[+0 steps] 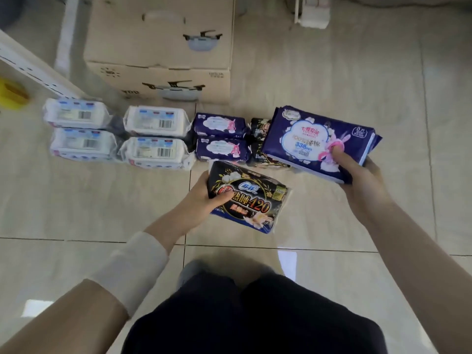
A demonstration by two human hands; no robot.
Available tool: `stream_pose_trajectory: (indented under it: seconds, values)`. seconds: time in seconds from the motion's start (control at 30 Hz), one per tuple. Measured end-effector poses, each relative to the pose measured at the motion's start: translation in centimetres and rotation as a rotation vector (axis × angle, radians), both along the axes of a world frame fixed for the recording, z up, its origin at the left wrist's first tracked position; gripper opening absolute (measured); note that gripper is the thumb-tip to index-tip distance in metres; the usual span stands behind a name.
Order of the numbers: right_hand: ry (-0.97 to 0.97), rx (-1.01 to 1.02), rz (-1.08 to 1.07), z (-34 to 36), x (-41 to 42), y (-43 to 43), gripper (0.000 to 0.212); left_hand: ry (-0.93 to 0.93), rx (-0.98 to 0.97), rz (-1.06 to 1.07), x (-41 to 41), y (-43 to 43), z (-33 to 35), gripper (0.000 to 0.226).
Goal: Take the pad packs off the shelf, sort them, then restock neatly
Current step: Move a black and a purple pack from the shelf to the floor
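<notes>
My left hand (198, 200) grips a black pad pack (251, 198) marked 420 by its left end, thumb on top, above the floor. My right hand (357, 175) holds a dark blue pad pack (306, 139) marked 338, thumb on its face, a little higher and to the right. On the tiled floor lie sorted rows: several white packs (155, 121) at the left, two dark blue packs (219, 126) in the middle, and black packs (259, 129) partly hidden behind the blue pack in my right hand.
A stack of cardboard boxes (158, 47) with pot pictures stands just behind the rows. A white shelf edge (33, 67) runs at the far left, with a yellow item (12, 94) under it. My dark-trousered knees (255, 315) fill the bottom.
</notes>
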State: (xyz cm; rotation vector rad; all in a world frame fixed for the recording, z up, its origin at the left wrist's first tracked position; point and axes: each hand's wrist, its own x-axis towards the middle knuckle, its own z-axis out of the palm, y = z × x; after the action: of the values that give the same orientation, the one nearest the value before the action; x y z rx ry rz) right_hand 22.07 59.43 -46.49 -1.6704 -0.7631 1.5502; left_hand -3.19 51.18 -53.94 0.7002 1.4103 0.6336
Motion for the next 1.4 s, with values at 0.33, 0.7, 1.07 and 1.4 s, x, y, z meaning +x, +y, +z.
stream_pose_trajectory:
  seconds: [0.33,0.7,1.07,1.4]
  values:
    - [0.010,0.058,0.006,-13.1,1.7,2.8,0.058,0.049,0.191,-0.023,3.0,1.9,-15.7,0.052]
    - [0.025,0.091,-0.035,-15.9,4.1,3.5,0.038,0.129,0.403,0.027,6.8,2.4,-19.9,0.066]
    - [0.058,0.114,-0.073,-15.8,5.8,2.7,0.027,0.212,0.428,-0.043,8.8,2.1,-22.2,0.078]
    - [0.074,0.128,-0.082,-16.0,6.1,2.6,0.037,0.247,0.473,0.025,10.0,2.6,-22.8,0.076]
